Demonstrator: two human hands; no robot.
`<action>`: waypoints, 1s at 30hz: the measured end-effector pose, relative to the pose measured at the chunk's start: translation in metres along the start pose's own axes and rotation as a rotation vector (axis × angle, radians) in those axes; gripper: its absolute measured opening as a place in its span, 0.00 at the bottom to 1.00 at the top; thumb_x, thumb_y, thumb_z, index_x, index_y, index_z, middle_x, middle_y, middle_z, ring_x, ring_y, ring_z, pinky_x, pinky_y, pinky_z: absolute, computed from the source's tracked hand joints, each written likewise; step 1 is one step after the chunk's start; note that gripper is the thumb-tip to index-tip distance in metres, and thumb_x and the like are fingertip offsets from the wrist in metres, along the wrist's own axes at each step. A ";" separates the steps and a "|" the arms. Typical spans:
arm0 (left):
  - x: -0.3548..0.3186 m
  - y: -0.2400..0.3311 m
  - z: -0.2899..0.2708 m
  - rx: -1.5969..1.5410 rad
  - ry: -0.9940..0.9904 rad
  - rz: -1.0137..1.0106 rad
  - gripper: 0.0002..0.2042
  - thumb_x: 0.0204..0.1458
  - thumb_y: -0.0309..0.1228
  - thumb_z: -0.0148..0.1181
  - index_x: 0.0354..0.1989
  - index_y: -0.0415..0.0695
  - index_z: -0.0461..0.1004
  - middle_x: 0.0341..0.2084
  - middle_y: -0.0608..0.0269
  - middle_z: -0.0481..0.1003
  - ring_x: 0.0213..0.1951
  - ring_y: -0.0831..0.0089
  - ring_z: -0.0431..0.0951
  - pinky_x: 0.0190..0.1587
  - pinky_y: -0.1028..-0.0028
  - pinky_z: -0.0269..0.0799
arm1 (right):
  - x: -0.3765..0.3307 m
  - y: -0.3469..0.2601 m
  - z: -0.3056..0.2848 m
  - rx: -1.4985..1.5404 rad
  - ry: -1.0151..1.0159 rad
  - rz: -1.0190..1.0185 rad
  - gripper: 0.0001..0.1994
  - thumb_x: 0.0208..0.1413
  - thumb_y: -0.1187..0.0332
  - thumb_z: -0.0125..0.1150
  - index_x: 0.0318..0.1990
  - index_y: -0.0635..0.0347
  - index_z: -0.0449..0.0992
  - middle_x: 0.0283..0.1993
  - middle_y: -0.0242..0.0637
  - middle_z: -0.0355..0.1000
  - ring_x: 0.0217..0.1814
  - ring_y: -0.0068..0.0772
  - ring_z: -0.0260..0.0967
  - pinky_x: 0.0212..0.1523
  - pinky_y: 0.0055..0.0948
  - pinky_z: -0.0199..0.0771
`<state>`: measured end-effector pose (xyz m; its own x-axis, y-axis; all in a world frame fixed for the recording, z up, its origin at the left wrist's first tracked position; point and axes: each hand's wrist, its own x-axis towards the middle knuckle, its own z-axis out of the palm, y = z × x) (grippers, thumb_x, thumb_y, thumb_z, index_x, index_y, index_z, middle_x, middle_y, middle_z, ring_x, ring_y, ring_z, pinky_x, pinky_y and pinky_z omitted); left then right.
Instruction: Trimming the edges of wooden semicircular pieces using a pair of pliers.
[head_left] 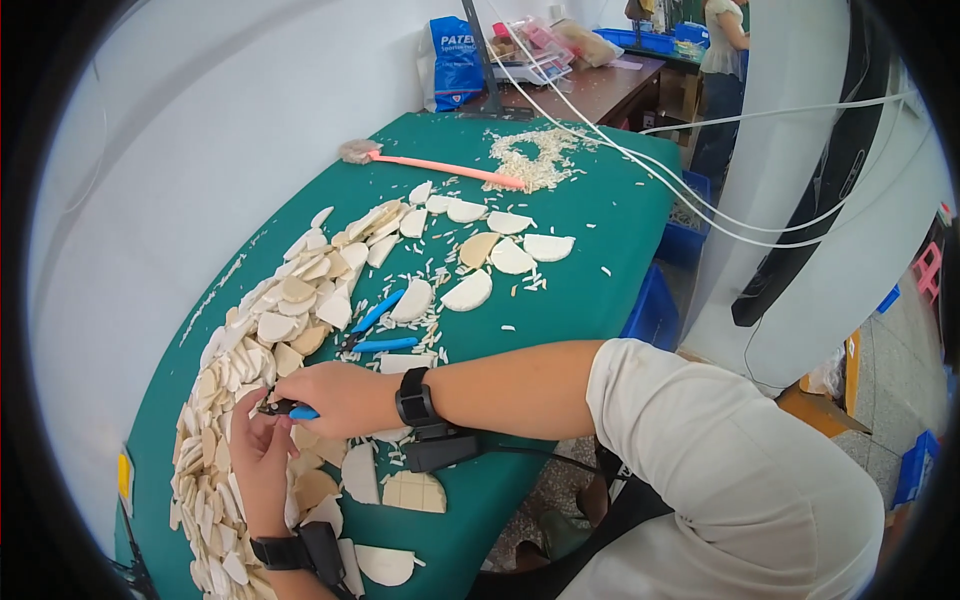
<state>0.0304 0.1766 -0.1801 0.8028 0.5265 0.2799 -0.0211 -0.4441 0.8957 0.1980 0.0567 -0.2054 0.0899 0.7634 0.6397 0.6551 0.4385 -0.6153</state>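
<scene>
My right hand (340,398) is closed around blue-handled cutting pliers (300,411), whose dark jaws point left. Close against the jaws, my left hand (260,455) has its fingers curled together; what they pinch is too small to make out. Both hands are over a long heap of cream-white flat pieces (280,325), many of them half-round. Just beyond my right hand lies a second pair of blue-handled pliers (378,328), its handles spread. Loose half-round pieces (468,291) and small white slivers are scattered around it on the green table (590,260).
A pink-handled brush (440,167) lies at the back beside a pile of small white slivers (540,160). White cables (640,160) hang across the far right. Blue bins (652,312) stand below the table's right edge. Another person (722,60) is at the far back.
</scene>
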 end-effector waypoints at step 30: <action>-0.004 0.017 0.002 0.253 0.076 -0.110 0.13 0.70 0.35 0.51 0.46 0.36 0.75 0.22 0.70 0.67 0.25 0.83 0.65 0.29 0.79 0.61 | 0.002 0.005 0.005 -0.072 0.019 0.133 0.12 0.60 0.65 0.60 0.44 0.66 0.74 0.41 0.51 0.76 0.44 0.56 0.74 0.43 0.45 0.74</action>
<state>0.0284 0.1653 -0.1667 0.7450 0.6300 0.2192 0.2207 -0.5429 0.8103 0.1975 0.0631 -0.2092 0.1935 0.8029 0.5638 0.6886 0.2982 -0.6610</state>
